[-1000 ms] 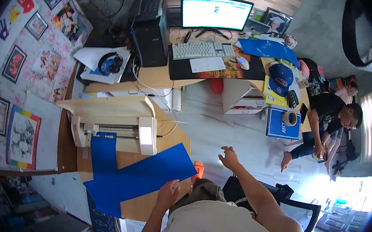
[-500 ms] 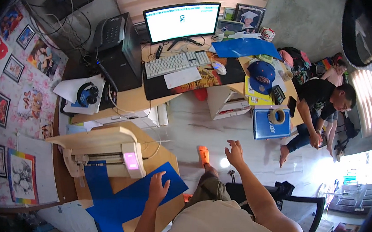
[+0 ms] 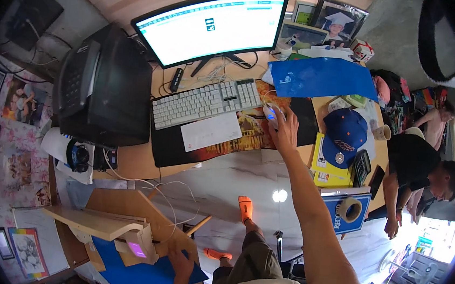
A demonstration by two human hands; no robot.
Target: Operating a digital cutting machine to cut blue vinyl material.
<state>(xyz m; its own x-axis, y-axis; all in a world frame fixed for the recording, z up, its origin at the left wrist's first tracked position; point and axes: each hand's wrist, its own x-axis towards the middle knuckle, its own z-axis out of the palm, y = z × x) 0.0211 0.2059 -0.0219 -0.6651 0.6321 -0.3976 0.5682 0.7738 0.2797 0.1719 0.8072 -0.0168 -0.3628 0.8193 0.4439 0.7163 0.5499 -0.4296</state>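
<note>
My right hand (image 3: pixel 284 129) is stretched out over the desk and rests on a white computer mouse (image 3: pixel 271 113) that glows blue, its fingers over the shell. The mouse sits on a dark printed desk mat (image 3: pixel 182 158), right of a white keyboard (image 3: pixel 201 107). Low at the left, my left hand (image 3: pixel 180 261) hovers with fingers apart over a blue sheet (image 3: pixel 124 273), beside a cream cutting machine (image 3: pixel 96 222) with a lit pink panel. The sheet runs into that machine. A lit monitor (image 3: pixel 215 30) stands behind the keyboard.
A second blue sheet (image 3: pixel 325 77), a blue cap (image 3: pixel 344 131), a calculator (image 3: pixel 361 169) and a tape roll (image 3: pixel 350 209) on a blue book lie at the right. A dark computer tower (image 3: pixel 118 86) stands left. A person (image 3: pixel 415 164) in black sits beyond the desk's right end.
I have come closer to the desk. My right hand has reached forward from the open air onto the mouse. My left hand stays by the machine and the blue sheet.
</note>
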